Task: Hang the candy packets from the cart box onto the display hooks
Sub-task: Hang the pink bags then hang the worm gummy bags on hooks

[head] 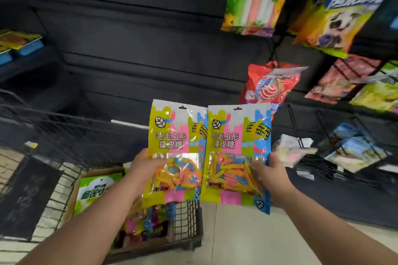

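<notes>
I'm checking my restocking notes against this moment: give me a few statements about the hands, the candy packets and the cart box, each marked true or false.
1. The left hand grips the left packet, and the right hand grips the right packet. True.
2. The two packets carry different designs. False: both show the same worm-candy print.
3. The right packet already hangs on the display. False: the right hand holds it up, clear of the display hooks.
4. The cart box holds more packets, among them a green packet. True.

left packet (175, 135), right packet (234, 135), both reading 毛毛虫形橡皮糖
</notes>
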